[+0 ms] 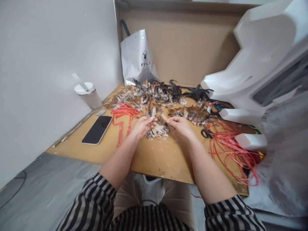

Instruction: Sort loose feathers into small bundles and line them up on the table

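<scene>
My left hand (143, 125) is above the front of the table, palm turned partly up, its thumb and fingers pinched on brown feathers. A hand's width away, my right hand (181, 126) has thumb and forefinger closed on a small light-brown feather (163, 116). Below and between them lies a small pile of feathers (157, 132) with pale fluffy ends. Larger heaps of brown and black feathers (154, 91) spread behind the hands. Another row of brown feathers (192, 114) lies beyond my right hand. How many feathers each hand grips is too small to tell.
Red plastic strips (125, 110) and a phone (97, 129) lie left. A lidded cup (90, 98) stands by the wall. Behind is a silver bag (137, 56). At right are black scissors (207, 132), tangled red strips (228, 147) and white foam pieces (260, 54).
</scene>
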{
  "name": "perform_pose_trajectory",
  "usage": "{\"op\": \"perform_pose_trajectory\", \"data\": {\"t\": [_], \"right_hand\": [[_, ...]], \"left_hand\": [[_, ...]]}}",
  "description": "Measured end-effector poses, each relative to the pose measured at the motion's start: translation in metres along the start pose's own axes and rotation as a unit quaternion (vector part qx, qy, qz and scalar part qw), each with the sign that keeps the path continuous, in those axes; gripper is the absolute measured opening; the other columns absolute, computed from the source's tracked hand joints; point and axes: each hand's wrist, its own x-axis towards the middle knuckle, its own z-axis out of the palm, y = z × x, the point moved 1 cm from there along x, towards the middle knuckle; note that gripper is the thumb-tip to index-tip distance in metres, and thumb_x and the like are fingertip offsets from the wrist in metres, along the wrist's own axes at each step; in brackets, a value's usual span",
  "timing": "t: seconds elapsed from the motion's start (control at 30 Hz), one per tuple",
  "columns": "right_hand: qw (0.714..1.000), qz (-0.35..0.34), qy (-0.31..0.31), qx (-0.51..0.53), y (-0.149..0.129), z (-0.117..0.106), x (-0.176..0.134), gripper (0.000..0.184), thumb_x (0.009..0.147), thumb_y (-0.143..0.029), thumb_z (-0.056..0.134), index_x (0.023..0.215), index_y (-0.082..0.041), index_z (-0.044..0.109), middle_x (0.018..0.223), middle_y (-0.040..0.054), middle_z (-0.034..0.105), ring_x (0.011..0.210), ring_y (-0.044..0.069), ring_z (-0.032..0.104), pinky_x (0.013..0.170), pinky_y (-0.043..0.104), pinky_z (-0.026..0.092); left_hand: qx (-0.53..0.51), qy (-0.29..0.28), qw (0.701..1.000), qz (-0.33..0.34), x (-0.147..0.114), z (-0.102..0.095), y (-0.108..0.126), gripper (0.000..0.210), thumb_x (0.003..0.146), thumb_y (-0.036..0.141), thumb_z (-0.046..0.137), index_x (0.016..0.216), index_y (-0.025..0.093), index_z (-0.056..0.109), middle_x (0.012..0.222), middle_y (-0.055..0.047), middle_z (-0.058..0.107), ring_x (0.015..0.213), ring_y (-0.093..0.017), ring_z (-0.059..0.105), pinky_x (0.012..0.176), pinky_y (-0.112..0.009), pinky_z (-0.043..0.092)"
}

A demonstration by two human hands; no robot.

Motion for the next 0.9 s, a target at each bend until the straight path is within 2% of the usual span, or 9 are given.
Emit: {"op": "perform_pose_trajectory", "data": {"t": [0.1,0.23,0.43,0.6,0.77,0.9], "right_hand": [[0.983,0.056,-0.043,0.167,-0.004,0.003,-0.002,0.023,0.058,-0.034,0.067,0.066,-0.015,0.059,0.059,0.0,0.058,0.04,0.004,0.038,0.037,0.018,0.026],[0.964,0.074,-0.06,0.249,-0.005,0.011,-0.003,0.025,0.053,-0.032,0.071,0.065,-0.015,0.057,0.06,-0.0008,0.058,0.042,0.004,0.042,0.036,0.016,0.028],[0.964,0.066,-0.044,0.255,0.0,0.026,-0.001,0.024,0.052,-0.03,0.072,0.064,-0.016,0.056,0.048,-0.0059,0.049,0.04,0.004,0.041,0.036,0.016,0.029],[0.966,0.068,-0.021,0.247,-0.001,0.033,-0.001,0.026,0.051,-0.032,0.072,0.063,-0.017,0.055,0.052,-0.0044,0.054,0.04,0.005,0.043,0.037,0.017,0.03],[0.972,0.054,0.002,0.23,0.002,0.037,-0.001,0.028,0.051,-0.034,0.072,0.066,-0.018,0.056,0.058,-0.0026,0.058,0.047,0.008,0.05,0.041,0.019,0.036],[0.974,0.05,0.003,0.222,0.004,0.038,-0.001,0.027,0.051,-0.033,0.072,0.066,-0.018,0.056,0.056,-0.0033,0.057,0.044,0.007,0.048,0.039,0.018,0.033]], "left_hand": [[-0.001,0.006,1.0,-0.004,0.0,0.0,-0.001,0.012,0.069,0.017,0.062,0.077,0.008,0.062,0.078,-0.008,0.066,0.059,-0.006,0.058,0.052,-0.014,0.044],[0.004,-0.007,1.0,-0.025,-0.001,0.003,-0.002,0.012,0.069,0.016,0.062,0.078,0.008,0.062,0.078,-0.009,0.066,0.06,-0.007,0.06,0.052,-0.014,0.045],[0.001,-0.038,0.998,-0.05,-0.004,0.007,-0.002,0.011,0.07,0.016,0.061,0.078,0.008,0.062,0.078,-0.01,0.067,0.061,-0.01,0.062,0.049,-0.014,0.045],[0.003,-0.048,0.997,-0.067,-0.004,0.008,-0.005,0.011,0.07,0.015,0.061,0.078,0.008,0.062,0.068,-0.009,0.066,0.061,-0.011,0.062,0.05,-0.014,0.045],[-0.002,-0.056,0.996,-0.071,-0.003,0.008,-0.008,0.01,0.07,0.014,0.061,0.077,0.007,0.062,0.067,-0.008,0.066,0.062,-0.011,0.062,0.051,-0.013,0.045],[-0.004,-0.061,0.995,-0.076,-0.002,0.007,-0.01,0.009,0.07,0.013,0.06,0.075,0.007,0.062,0.064,-0.008,0.065,0.058,-0.009,0.061,0.051,-0.013,0.045]]}}
